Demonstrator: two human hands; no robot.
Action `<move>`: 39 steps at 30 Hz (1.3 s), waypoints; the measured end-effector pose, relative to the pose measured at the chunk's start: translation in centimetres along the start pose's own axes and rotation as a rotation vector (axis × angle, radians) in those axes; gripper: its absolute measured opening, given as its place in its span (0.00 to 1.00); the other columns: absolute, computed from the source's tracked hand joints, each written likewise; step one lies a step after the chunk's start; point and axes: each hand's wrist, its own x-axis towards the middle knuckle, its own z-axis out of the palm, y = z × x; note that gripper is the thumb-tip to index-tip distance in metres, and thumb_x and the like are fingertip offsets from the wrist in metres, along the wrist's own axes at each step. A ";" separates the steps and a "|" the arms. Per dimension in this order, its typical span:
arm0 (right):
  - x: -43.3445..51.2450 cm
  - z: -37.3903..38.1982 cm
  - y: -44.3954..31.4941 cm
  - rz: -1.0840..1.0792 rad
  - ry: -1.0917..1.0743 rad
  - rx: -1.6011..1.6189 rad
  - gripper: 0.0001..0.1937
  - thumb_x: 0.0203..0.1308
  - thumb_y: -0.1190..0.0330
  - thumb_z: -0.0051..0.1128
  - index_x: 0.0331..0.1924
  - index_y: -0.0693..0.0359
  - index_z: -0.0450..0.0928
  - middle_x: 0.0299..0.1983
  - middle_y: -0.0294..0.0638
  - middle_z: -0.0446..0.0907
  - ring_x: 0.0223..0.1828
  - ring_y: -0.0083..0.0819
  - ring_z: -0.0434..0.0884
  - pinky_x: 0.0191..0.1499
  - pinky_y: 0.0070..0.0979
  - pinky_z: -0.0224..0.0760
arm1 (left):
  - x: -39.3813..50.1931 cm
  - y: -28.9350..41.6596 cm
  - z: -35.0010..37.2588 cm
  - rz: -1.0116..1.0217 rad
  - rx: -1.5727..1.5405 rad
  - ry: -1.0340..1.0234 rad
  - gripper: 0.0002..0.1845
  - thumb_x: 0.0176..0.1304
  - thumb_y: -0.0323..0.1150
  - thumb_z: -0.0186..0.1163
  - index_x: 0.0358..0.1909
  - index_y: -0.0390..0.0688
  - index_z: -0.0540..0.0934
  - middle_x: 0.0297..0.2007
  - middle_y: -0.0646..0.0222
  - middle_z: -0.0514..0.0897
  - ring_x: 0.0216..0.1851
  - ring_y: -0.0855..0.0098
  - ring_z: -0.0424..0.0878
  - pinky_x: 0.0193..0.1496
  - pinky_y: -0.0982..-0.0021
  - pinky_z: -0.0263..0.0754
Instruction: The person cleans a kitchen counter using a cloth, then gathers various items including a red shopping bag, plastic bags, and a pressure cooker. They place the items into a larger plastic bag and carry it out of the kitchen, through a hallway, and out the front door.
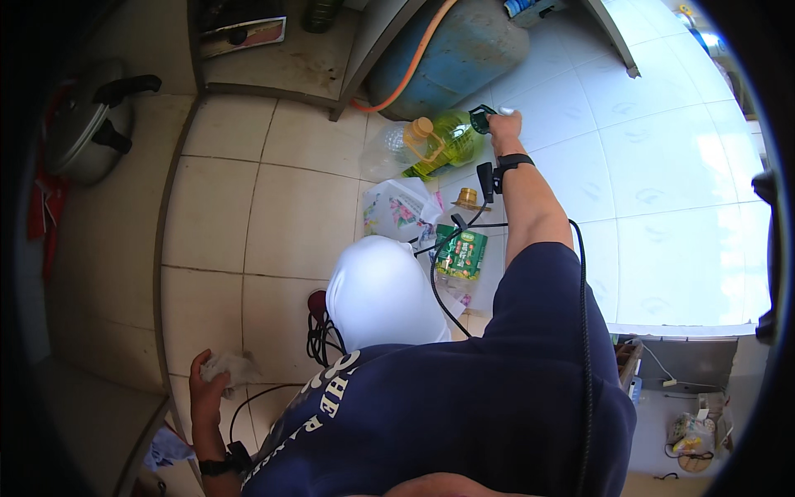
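My right hand (506, 128) reaches out and grips the dark green handle (481, 119) at the neck of a large plastic bottle (456, 141), greenish-yellow in look. That bottle leans low by the foot of the blue gas cylinder. Close beside it is a clear plastic jug (386, 149) with an orange cap and handle. At the lower left, my left hand (209, 388) holds a crumpled piece of translucent white material (230, 371), perhaps thin plastic or tissue. Nearer my knee lies another clear bottle (461, 251) with a gold cap and green label, beside a flower-printed plastic bag (397, 202).
The blue gas cylinder (459, 56) with an orange hose (424, 46) stands under the counter. A pressure cooker (90, 127) sits on the left. White tiled wall (658, 155) rises on the right. A black cable (581, 298) runs over my right arm and across my front.
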 end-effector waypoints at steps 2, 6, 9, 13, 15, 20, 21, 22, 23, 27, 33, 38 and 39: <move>-0.7 -0.5 -0.9 0.032 -0.003 0.015 0.20 0.41 0.74 0.69 0.40 0.65 0.72 0.37 0.50 0.80 0.41 0.41 0.81 0.45 0.32 0.73 | -0.6 0.0 -0.6 0.012 -0.036 -0.047 0.31 0.50 0.23 0.59 0.60 0.41 0.67 0.54 0.62 0.71 0.51 0.68 0.73 0.53 0.70 0.69; -1.6 -3.0 -2.9 0.048 0.008 0.076 0.20 0.40 0.79 0.66 0.41 0.65 0.72 0.35 0.47 0.79 0.37 0.37 0.80 0.41 0.31 0.73 | -0.4 0.9 0.5 0.102 -0.110 -0.012 0.29 0.51 0.24 0.58 0.59 0.41 0.68 0.51 0.62 0.73 0.50 0.69 0.73 0.54 0.71 0.68; -2.2 -5.7 -5.2 0.042 -0.088 0.194 0.20 0.39 0.82 0.64 0.41 0.65 0.72 0.33 0.46 0.78 0.35 0.35 0.79 0.37 0.30 0.73 | -0.8 1.4 0.9 0.116 -0.149 -0.068 0.29 0.52 0.25 0.58 0.59 0.41 0.68 0.50 0.63 0.74 0.50 0.70 0.73 0.54 0.72 0.68; -2.7 -9.4 -8.5 -0.095 -0.096 0.164 0.19 0.38 0.82 0.64 0.39 0.65 0.73 0.32 0.46 0.78 0.34 0.35 0.79 0.36 0.30 0.73 | -0.9 2.0 1.0 0.156 -0.152 -0.120 0.29 0.52 0.25 0.59 0.59 0.41 0.68 0.49 0.63 0.74 0.48 0.71 0.73 0.52 0.72 0.69; -2.6 -11.2 -9.0 -0.213 -0.069 0.119 0.20 0.38 0.82 0.64 0.40 0.65 0.73 0.29 0.43 0.77 0.30 0.31 0.76 0.30 0.28 0.70 | -0.5 2.4 0.9 0.145 -0.231 -0.155 0.29 0.52 0.25 0.59 0.59 0.41 0.68 0.49 0.63 0.74 0.48 0.71 0.74 0.50 0.73 0.70; -7.2 -14.3 -17.7 -0.505 -0.064 0.046 0.15 0.41 0.77 0.64 0.36 0.63 0.74 0.23 0.35 0.73 0.21 0.23 0.69 0.22 0.23 0.61 | 4.3 -1.5 0.2 0.332 -0.240 -0.155 0.29 0.52 0.25 0.60 0.59 0.42 0.68 0.51 0.64 0.72 0.43 0.72 0.76 0.45 0.73 0.74; -6.8 -15.2 -19.0 -0.620 -0.146 -0.073 0.07 0.43 0.74 0.63 0.27 0.62 0.75 0.21 0.32 0.72 0.22 0.22 0.69 0.22 0.24 0.60 | 4.8 -2.1 0.2 0.368 -0.250 -0.144 0.29 0.52 0.25 0.61 0.58 0.42 0.68 0.52 0.64 0.72 0.41 0.73 0.76 0.43 0.72 0.75; -5.9 -16.4 -19.8 -0.700 -0.244 -0.065 0.11 0.41 0.75 0.63 0.33 0.62 0.76 0.25 0.37 0.76 0.25 0.24 0.73 0.26 0.27 0.65 | 5.9 -2.5 0.0 0.345 -0.169 -0.163 0.31 0.51 0.25 0.62 0.59 0.46 0.68 0.47 0.67 0.74 0.42 0.75 0.76 0.42 0.73 0.74; -7.6 -16.3 -21.4 -0.708 -0.264 -0.141 0.12 0.43 0.75 0.62 0.37 0.62 0.77 0.27 0.38 0.78 0.27 0.24 0.75 0.28 0.26 0.67 | 6.5 -3.1 -0.4 0.331 -0.173 -0.188 0.30 0.51 0.25 0.63 0.59 0.46 0.69 0.46 0.67 0.75 0.41 0.75 0.76 0.42 0.73 0.74; -11.5 -15.7 -26.3 -0.754 -0.455 0.190 0.18 0.51 0.78 0.56 0.49 0.63 0.71 0.38 0.36 0.79 0.31 0.18 0.73 0.32 0.15 0.66 | 6.7 -2.8 -0.6 0.380 -0.126 -0.153 0.29 0.50 0.27 0.65 0.57 0.44 0.70 0.48 0.67 0.74 0.43 0.75 0.76 0.44 0.73 0.74; -26.7 -12.1 -33.0 -0.691 -0.857 0.424 0.15 0.54 0.80 0.53 0.47 0.62 0.70 0.33 0.32 0.75 0.28 0.16 0.70 0.31 0.13 0.62 | 4.8 -3.2 -1.2 0.366 -0.240 -0.116 0.29 0.49 0.28 0.65 0.56 0.42 0.70 0.48 0.67 0.75 0.47 0.73 0.75 0.49 0.72 0.73; -37.4 -7.1 -35.7 -0.839 -1.199 0.279 0.15 0.51 0.80 0.56 0.44 0.61 0.71 0.33 0.33 0.75 0.28 0.17 0.70 0.29 0.14 0.62 | 4.0 -4.0 -1.8 0.428 -0.229 -0.073 0.30 0.49 0.27 0.65 0.57 0.42 0.70 0.49 0.67 0.75 0.49 0.73 0.74 0.50 0.72 0.73; -39.8 -5.3 -36.2 -0.877 -1.260 0.267 0.15 0.50 0.80 0.57 0.43 0.61 0.71 0.34 0.33 0.76 0.29 0.18 0.71 0.30 0.14 0.63 | 3.7 -4.2 -2.2 0.435 -0.243 -0.066 0.30 0.49 0.27 0.65 0.57 0.42 0.70 0.49 0.67 0.75 0.49 0.73 0.74 0.49 0.72 0.73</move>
